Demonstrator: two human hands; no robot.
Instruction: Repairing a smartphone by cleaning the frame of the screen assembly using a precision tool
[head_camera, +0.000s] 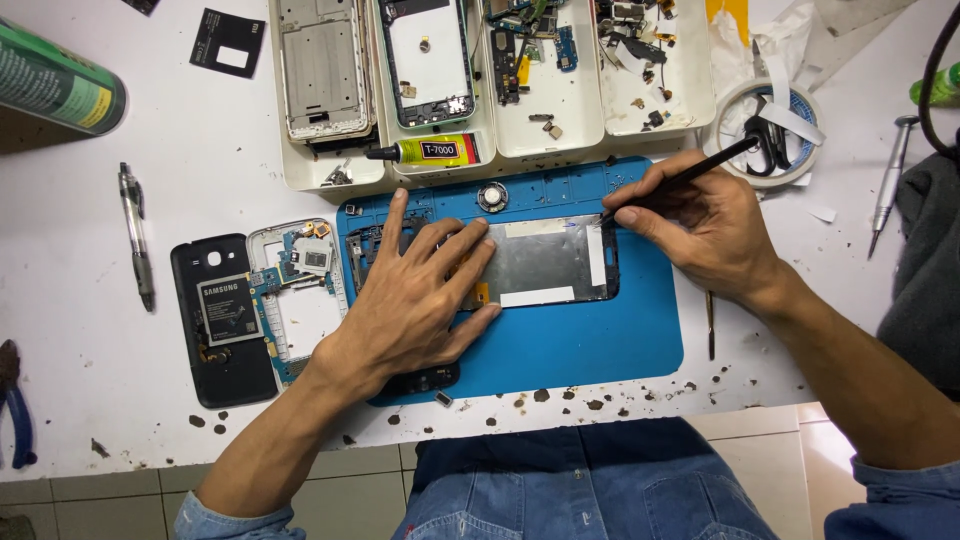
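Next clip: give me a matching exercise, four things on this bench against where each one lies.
Things:
1. screen panel
2. glue tube
3. pen
4. black back cover

Places:
A. on the bare table, far left
B. on the blue mat, under the left hand
C. in the white tray
D. just left of the mat

Pairs: 1-B, 2-C, 3-A, 4-D

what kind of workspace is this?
Likely a phone repair bench. A blue work mat holds an opened screen panel, white trays hold phone frames and small parts, and the right hand works a thin black tool.
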